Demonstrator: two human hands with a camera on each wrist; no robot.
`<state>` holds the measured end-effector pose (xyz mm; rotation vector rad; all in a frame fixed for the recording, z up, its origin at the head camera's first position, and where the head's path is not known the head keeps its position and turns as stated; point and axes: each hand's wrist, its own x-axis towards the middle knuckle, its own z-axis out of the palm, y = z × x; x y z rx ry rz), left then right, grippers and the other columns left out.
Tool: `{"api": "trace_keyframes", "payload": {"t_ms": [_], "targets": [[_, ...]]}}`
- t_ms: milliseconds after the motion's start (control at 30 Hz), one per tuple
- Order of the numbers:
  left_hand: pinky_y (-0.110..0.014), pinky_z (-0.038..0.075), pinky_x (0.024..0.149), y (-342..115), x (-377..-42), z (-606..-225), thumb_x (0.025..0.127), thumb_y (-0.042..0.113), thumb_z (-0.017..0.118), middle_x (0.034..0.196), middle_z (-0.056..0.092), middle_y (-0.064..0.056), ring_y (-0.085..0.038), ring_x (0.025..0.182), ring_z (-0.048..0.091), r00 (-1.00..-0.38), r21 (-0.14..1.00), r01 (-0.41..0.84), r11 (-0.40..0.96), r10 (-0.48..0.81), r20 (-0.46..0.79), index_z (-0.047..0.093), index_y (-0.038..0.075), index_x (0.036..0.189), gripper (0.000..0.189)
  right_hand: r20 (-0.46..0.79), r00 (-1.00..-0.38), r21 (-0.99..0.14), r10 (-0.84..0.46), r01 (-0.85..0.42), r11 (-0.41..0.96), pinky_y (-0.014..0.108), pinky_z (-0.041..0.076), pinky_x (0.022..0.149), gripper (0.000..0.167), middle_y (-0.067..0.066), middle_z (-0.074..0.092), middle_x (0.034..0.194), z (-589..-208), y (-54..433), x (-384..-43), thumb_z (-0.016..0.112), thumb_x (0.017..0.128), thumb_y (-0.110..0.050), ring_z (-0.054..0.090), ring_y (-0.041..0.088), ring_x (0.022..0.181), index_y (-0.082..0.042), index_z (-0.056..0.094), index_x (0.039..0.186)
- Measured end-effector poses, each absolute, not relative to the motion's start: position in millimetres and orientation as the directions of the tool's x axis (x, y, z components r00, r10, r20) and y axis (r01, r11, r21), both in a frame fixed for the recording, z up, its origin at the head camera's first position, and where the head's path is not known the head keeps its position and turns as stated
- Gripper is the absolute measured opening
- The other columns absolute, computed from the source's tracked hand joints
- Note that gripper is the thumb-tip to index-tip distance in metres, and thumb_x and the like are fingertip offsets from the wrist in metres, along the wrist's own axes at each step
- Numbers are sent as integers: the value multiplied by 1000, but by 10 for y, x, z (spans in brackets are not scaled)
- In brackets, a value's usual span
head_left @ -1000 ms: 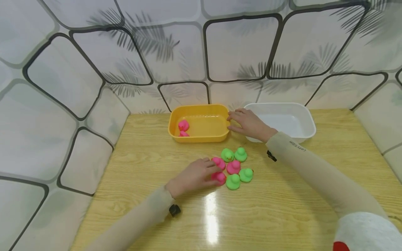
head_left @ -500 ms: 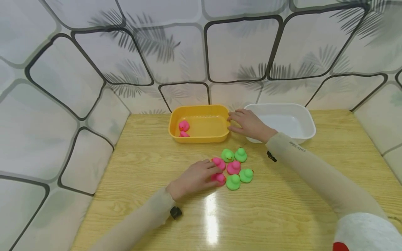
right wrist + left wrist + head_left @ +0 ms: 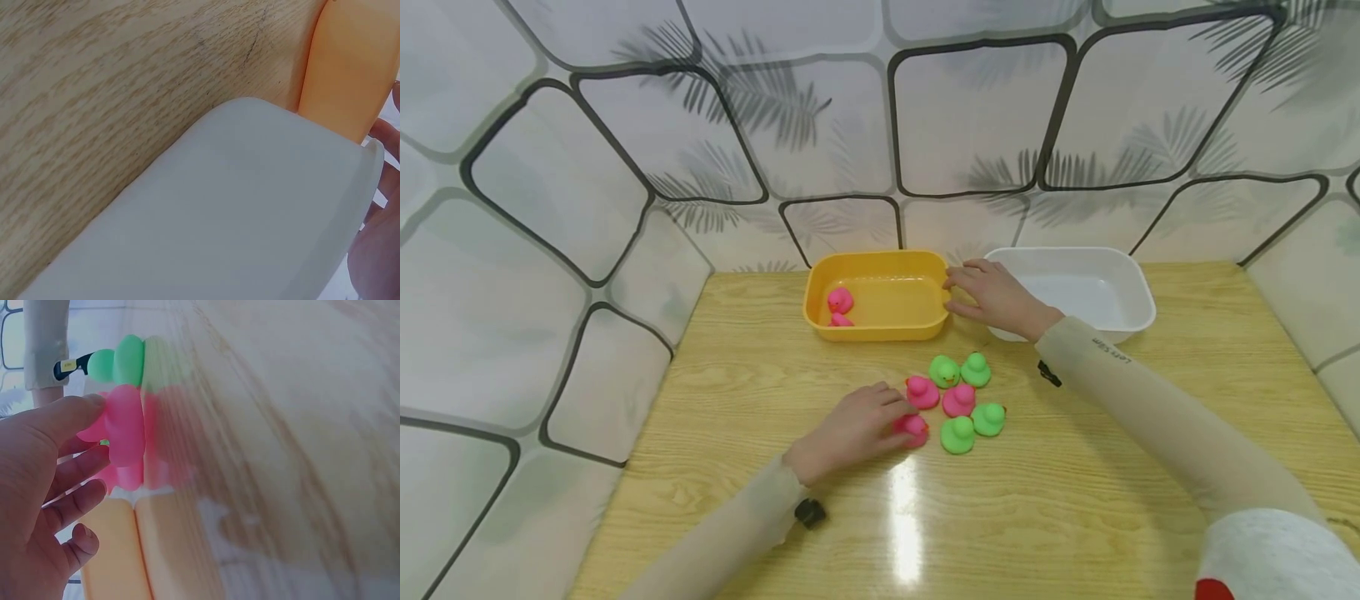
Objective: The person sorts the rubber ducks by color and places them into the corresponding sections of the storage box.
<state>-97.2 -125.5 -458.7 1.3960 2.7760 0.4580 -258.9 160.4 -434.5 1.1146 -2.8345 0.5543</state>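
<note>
My left hand (image 3: 856, 425) pinches a pink rubber duck (image 3: 913, 429) at the left of a small group on the table. In the left wrist view, the thumb lies against the top of that duck and the other fingers curve loosely below. Two more pink ducks (image 3: 958, 400) and several green ducks (image 3: 957, 435) sit close together just right of this hand. My right hand (image 3: 996, 293) has its relaxed fingertips at the right rim of the yellow tub (image 3: 880, 334), and its palm is over the near side of the white tub (image 3: 1075, 292).
Two pink ducks (image 3: 840, 301) lie inside the yellow tub, toward its left end. Both tubs stand side by side near the back of the wooden table (image 3: 745, 367). A patterned wall (image 3: 820, 125) rises right behind them, with side walls left and right.
My left hand has drawn the pink duck slightly left, apart from the group. The right hand and both tubs have stayed where they were.
</note>
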Motion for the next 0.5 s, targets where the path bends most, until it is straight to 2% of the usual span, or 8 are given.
{"api": "trace_keyframes", "payload": {"t_ms": [233, 500], "targets": [[-33, 51, 89, -1396, -969, -4516, 99, 41, 71, 107, 72, 5, -16, 99, 60, -626, 247, 770, 588, 771, 119, 74, 17, 114, 28, 156, -746, -313, -648, -659, 684, 65, 34, 112, 39, 22, 57, 148, -4364, 1610, -2595, 67, 103, -34, 43, 48, 140, -5, 66, 129], [-34, 54, 89, -1567, -1072, -4406, 96, 35, 77, 108, 75, 1, -19, 100, 64, -599, 170, 800, 575, 784, 166, 76, 12, 117, 31, 148, -745, -315, -651, -659, 683, 66, 34, 112, 39, 23, 56, 149, -4371, 1609, -2613, 66, 104, -34, 43, 48, 140, -4, 65, 129]]}}
